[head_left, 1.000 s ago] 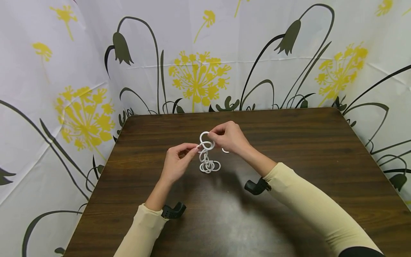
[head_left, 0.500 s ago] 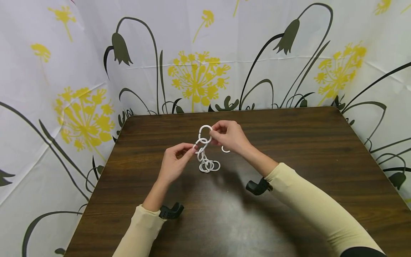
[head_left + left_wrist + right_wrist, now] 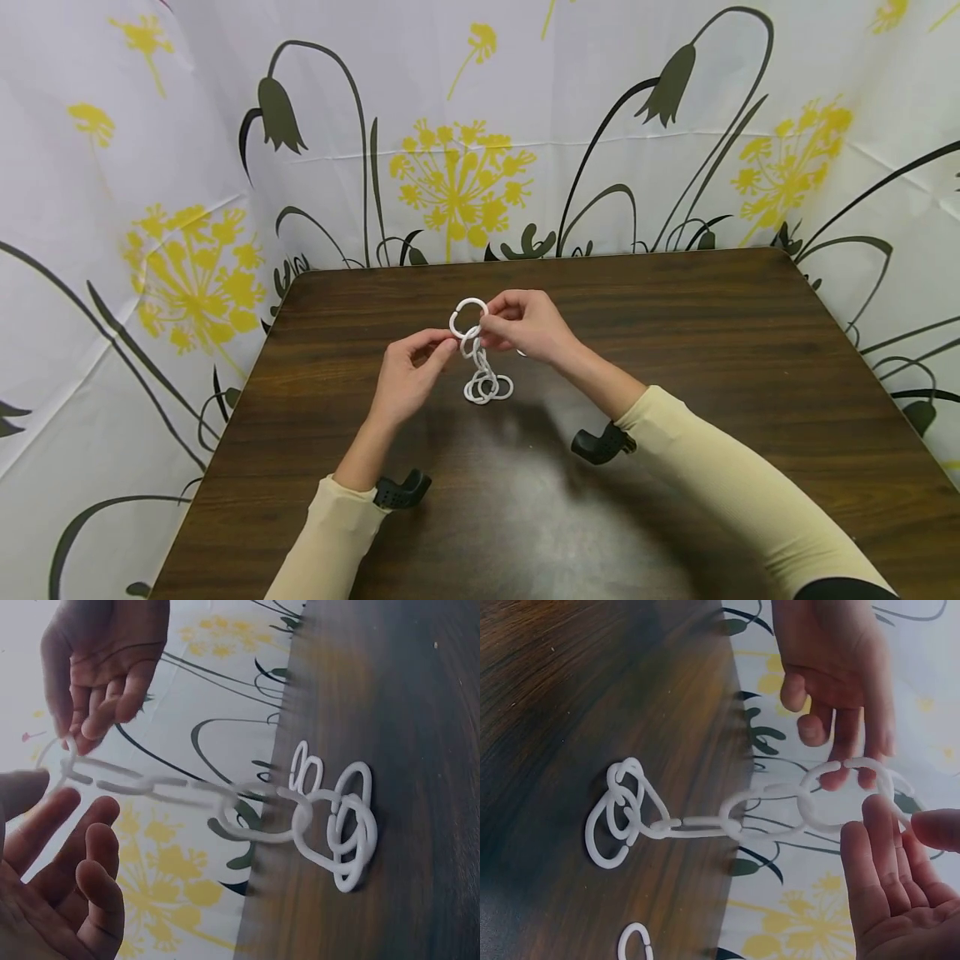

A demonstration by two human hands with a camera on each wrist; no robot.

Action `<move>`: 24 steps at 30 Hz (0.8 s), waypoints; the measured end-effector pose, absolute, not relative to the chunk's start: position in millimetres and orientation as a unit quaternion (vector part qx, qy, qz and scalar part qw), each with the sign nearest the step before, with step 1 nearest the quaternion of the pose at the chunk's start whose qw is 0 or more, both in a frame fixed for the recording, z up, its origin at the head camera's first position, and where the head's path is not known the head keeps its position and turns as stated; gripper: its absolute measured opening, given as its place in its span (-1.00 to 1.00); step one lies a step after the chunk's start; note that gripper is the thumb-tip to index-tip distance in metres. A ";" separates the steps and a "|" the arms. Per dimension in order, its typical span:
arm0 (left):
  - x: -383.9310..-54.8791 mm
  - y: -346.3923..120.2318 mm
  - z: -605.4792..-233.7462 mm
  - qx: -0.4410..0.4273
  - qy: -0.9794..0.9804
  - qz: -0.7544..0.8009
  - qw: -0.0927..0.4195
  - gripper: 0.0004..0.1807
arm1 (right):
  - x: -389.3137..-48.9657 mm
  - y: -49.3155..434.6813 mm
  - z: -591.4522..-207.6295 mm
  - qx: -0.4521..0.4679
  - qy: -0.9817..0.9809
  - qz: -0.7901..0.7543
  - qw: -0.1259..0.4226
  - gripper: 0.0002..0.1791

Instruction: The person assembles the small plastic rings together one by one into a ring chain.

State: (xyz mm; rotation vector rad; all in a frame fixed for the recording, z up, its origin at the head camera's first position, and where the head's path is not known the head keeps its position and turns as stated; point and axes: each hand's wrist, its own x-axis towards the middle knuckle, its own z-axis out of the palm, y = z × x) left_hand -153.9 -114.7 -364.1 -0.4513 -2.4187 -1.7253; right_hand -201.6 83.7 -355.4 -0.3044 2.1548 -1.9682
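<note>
A chain of white plastic split rings (image 3: 480,357) hangs between my two hands, its lower rings heaped on the table. My right hand (image 3: 527,325) pinches the top ring (image 3: 454,310) at its right side, thumb against fingertips. My left hand (image 3: 408,375) pinches the chain just below, with thumb and index fingertip at a ring next to the top one. In the right wrist view the linked rings (image 3: 697,826) stretch from the fingers down to the heap (image 3: 615,814). The left wrist view shows the heap (image 3: 352,847) too. Fingertips partly hide the held rings.
A loose white ring (image 3: 635,941) lies on the table, mostly hidden behind my right hand in the head view. The dark wooden table (image 3: 675,333) ends at a flower-printed curtain (image 3: 585,50). Black wrist cameras (image 3: 600,444) sit on both forearms.
The top ring has tilted and shifted to the left and slightly down from half a second ago. My right hand has lowered slightly. The left hand stays nearly in place, and the heap still lies on the table.
</note>
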 end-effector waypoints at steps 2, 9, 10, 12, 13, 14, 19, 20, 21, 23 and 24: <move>-155.0 -114.0 -363.9 -0.149 -0.796 -0.583 0.070 -0.80 | -201.2 84.0 -356.1 -0.107 0.734 -0.662 0.107 -0.89; -160.1 -112.8 -366.2 -0.151 -0.769 -0.616 0.075 -0.83 | -201.9 87.7 -357.9 -0.131 0.744 -0.643 0.129 -0.88; -160.4 -112.8 -366.6 -0.152 -0.767 -0.619 0.075 -0.83 | -202.6 89.0 -358.8 -0.136 0.744 -0.640 0.134 -0.87; -160.6 -113.0 -367.1 -0.152 -0.764 -0.623 0.075 -0.83 | -205.4 92.4 -361.5 -0.147 0.754 -0.626 0.136 -0.85; -160.6 -113.1 -367.3 -0.152 -0.763 -0.624 0.074 -0.83 | -207.1 94.8 -363.5 -0.154 0.764 -0.613 0.133 -0.85; -160.7 -113.1 -367.5 -0.152 -0.763 -0.624 0.075 -0.84 | -209.1 97.6 -365.7 -0.165 0.780 -0.590 0.125 -0.84; -160.2 -113.7 -367.9 -0.151 -0.764 -0.623 0.075 -0.85 | -219.9 116.8 -384.6 -0.213 0.882 -0.415 0.069 -0.85; -160.0 -113.8 -367.9 -0.151 -0.764 -0.623 0.075 -0.85 | -221.7 120.4 -390.0 -0.219 0.897 -0.380 0.060 -0.84; -159.8 -113.9 -367.9 -0.151 -0.765 -0.621 0.075 -0.84 | -222.9 124.0 -395.5 -0.223 0.908 -0.351 0.056 -0.85; -159.2 -113.4 -367.9 -0.152 -0.767 -0.619 0.074 -0.84 | -224.6 130.1 -407.2 -0.230 0.924 -0.302 0.049 -0.84; -158.8 -113.0 -368.1 -0.152 -0.769 -0.617 0.074 -0.84 | -225.5 133.0 -413.6 -0.238 0.930 -0.276 0.043 -0.84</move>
